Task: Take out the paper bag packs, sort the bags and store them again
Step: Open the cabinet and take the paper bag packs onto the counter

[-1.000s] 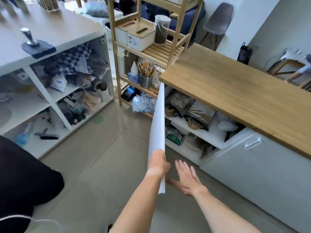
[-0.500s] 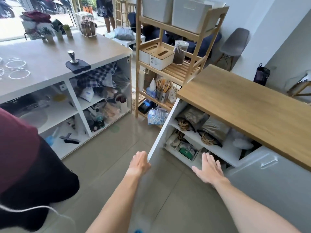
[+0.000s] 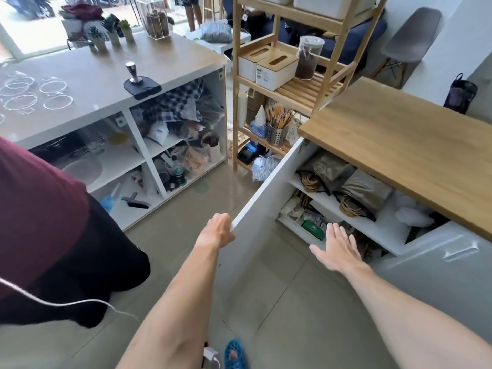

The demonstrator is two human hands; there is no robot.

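Observation:
My left hand (image 3: pixel 218 230) grips the outer edge of a white cabinet door (image 3: pixel 262 187), which stands swung wide. Inside, on the upper shelf under the wooden countertop (image 3: pixel 404 145), lie two packs of paper bags (image 3: pixel 328 169) (image 3: pixel 366 189) in clear plastic, their brown twisted handles facing out. My right hand (image 3: pixel 336 247) hovers flat with fingers spread in front of the lower shelf, touching nothing. The lower shelf holds a green item (image 3: pixel 314 227) and mixed small things; its right part is hidden behind the second white door (image 3: pixel 439 265).
A wooden rack (image 3: pixel 286 94) with tissue boxes, a jar and a utensil holder stands beyond the door. To the left is an open white shelf unit (image 3: pixel 138 145) full of clutter. Grey tile floor (image 3: pixel 170 235) lies between them. A blue slipper (image 3: pixel 234 354) shows below.
The door has swung from edge-on to wide open under my left hand. My right hand rose from beside the door toward the lower shelf. The view tilted up.

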